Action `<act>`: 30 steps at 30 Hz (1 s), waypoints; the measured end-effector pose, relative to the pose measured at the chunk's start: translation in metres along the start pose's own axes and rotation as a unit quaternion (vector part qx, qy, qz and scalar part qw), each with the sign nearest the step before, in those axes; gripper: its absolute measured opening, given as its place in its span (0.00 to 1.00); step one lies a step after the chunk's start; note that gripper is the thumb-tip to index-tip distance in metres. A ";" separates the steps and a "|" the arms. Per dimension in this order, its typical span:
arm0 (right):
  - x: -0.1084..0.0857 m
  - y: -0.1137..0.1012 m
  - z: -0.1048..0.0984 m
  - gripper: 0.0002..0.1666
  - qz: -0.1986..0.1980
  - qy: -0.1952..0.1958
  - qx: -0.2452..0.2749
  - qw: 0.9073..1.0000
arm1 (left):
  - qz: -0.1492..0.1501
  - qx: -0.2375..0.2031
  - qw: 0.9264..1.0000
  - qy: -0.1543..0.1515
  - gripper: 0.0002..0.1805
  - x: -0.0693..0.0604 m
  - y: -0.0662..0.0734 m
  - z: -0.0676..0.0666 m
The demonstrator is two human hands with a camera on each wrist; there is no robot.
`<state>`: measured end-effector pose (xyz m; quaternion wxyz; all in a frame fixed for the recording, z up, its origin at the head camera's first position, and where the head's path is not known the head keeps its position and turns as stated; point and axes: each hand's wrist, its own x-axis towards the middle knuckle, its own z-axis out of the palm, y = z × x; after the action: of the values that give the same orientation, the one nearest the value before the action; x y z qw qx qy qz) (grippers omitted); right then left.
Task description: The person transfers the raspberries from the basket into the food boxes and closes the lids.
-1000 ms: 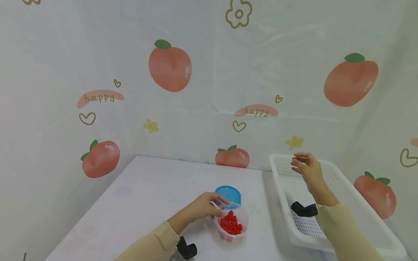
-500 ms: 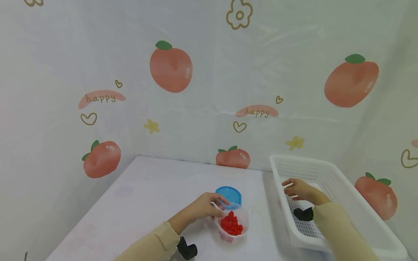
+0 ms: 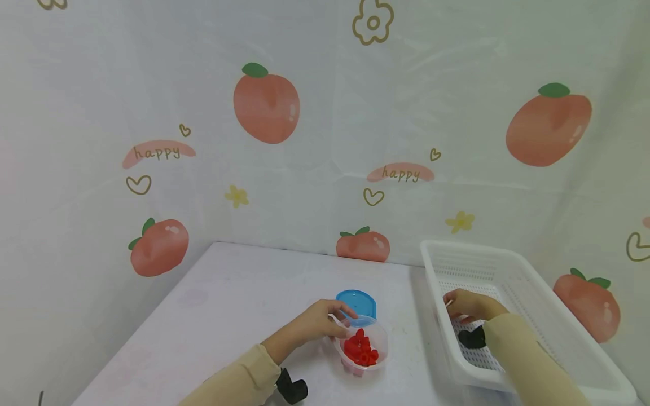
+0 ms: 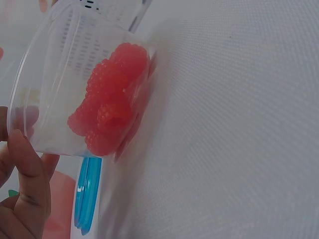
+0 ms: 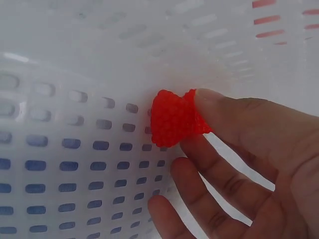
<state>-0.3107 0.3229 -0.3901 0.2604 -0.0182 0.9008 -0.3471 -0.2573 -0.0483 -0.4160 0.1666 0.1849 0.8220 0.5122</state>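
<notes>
My left hand (image 3: 321, 321) pinches the rim of a clear plastic tub (image 4: 52, 99) between thumb and finger. Several red raspberries (image 4: 112, 107) lie at the bottom of the tub, which stands upright on the table. Down inside the white basket (image 3: 453, 361), near its left wall, is my right hand (image 3: 471, 304). In the right wrist view, its thumb and forefinger pinch a red raspberry (image 5: 200, 122), partly covered by the thumb. Another raspberry (image 5: 169, 118) sits right against it, beside the perforated wall; whether the fingers hold both I cannot tell.
A blue lid (image 3: 358, 303) lies on the table (image 3: 244, 293) just behind the tub. The basket's raised walls enclose the right side. A printed cloth (image 3: 304, 214) hangs behind the table. Black wrist mounts (image 3: 291, 388) stick out from both sleeves.
My right hand has come down from above the basket to its floor near the left wall, and its fingers have closed in. The left hand and tub stay in place.
</notes>
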 end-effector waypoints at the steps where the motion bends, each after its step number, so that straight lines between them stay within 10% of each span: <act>1: 0.000 0.000 0.000 0.07 -0.003 -0.002 -0.005 1.000 | 0.000 0.000 1.000 0.000 0.16 0.000 0.000 0.000; 18: -0.005 0.007 -0.008 0.09 -0.058 0.033 0.013 0.998 | -0.010 -0.006 1.000 0.005 0.16 -0.001 0.001 0.003; 30: -0.012 -0.002 -0.029 0.26 -0.141 0.140 0.112 0.974 | -0.004 -0.005 1.000 0.002 0.16 -0.001 0.003 0.001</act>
<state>-0.3147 0.3414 -0.3655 0.0802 -0.0671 0.8720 -0.4781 -0.2558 -0.0470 -0.4138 0.1680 0.1792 0.8205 0.5162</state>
